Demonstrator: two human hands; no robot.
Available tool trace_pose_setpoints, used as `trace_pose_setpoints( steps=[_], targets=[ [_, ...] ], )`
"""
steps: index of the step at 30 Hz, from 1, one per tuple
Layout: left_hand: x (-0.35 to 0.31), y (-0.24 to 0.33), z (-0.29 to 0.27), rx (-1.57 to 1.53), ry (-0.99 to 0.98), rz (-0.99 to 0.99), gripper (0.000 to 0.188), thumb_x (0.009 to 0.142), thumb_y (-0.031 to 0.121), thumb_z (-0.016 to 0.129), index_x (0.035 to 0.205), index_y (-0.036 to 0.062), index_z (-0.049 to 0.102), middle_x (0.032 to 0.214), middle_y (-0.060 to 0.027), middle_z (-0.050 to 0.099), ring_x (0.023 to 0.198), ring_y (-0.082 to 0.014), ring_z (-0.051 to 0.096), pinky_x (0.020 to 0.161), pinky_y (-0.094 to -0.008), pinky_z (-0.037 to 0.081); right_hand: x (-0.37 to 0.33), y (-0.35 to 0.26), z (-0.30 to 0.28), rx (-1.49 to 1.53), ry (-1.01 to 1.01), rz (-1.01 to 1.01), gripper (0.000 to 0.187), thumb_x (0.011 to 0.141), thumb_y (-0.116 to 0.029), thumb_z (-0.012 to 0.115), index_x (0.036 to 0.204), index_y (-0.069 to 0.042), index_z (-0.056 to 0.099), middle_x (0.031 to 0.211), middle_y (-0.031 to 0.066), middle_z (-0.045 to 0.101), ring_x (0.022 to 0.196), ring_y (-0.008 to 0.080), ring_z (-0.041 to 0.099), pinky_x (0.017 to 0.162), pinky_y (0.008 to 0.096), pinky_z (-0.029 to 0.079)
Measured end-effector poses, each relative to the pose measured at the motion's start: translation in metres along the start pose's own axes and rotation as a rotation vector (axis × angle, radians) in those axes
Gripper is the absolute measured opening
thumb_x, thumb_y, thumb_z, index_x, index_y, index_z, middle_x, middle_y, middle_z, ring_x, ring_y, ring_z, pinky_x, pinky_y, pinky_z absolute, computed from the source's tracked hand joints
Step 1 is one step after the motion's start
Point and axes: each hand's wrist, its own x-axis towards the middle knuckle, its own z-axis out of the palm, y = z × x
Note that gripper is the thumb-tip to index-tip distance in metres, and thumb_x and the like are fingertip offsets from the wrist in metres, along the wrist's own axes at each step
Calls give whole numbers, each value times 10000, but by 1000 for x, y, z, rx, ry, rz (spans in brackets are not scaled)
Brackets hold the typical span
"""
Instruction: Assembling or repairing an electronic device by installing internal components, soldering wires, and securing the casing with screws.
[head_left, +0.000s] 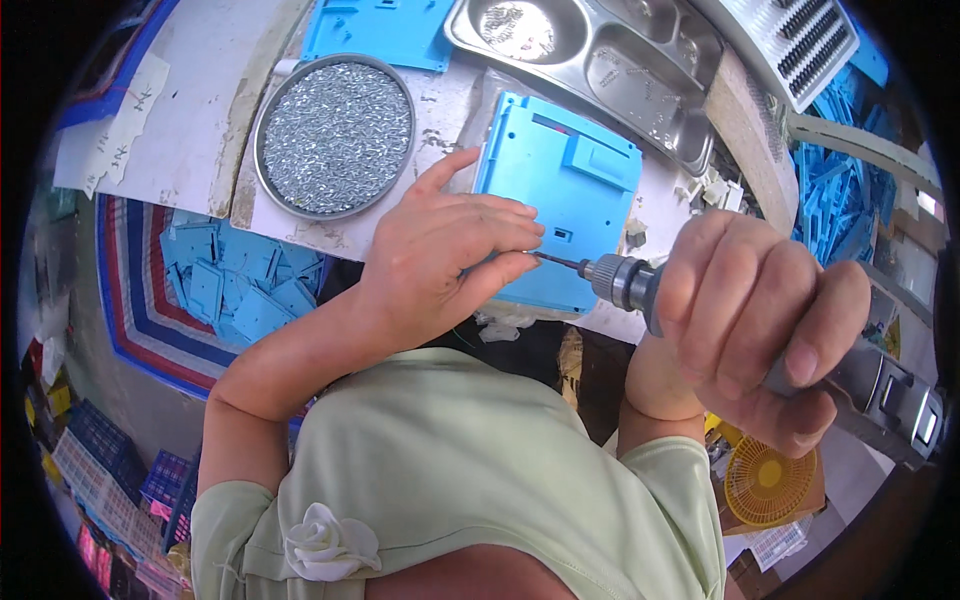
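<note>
A blue plastic panel lies on the white worktop in front of me. My left hand rests on its left edge, fingers pinched around the tip of a screwdriver bit. My right hand is wrapped around the grip of a grey power screwdriver, whose bit points left toward the panel's near edge. Whether a screw sits under my left fingertips is hidden.
A round metal dish full of small silver screws stands left of the panel. A steel compartment tray lies behind it, another blue panel at the back. Heaps of blue parts fill a bag below left and a bin at right.
</note>
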Motion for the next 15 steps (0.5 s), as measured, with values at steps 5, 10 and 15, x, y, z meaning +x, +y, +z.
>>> trace_pose_setpoints(
  steps=[5,10,15],
  targets=[
    [1,-4,2,-28,40,36,176,823,72,803,972,99,713,1005,-40,779,1041,-219,741,1155,-522,386,3,1,4,-4,18,33,273,945,-399,692,1027,-182,548,695,-68,610,571,62,588,599,236,492],
    [-2,-14,0,85,-17,121,180,819,99,813,945,103,683,1077,-47,762,1116,-217,711,1140,-515,397,-9,2,-1,-155,122,-1,239,956,-359,649,1030,-155,549,702,-42,603,573,100,569,590,294,476],
    [-1,-18,7,177,-91,177,194,835,104,802,971,111,664,1188,-24,733,1201,-188,667,1127,-512,383,-25,11,8,-177,288,85,438,883,-425,813,939,-89,538,606,36,553,531,185,539,572,352,473]
  ],
)
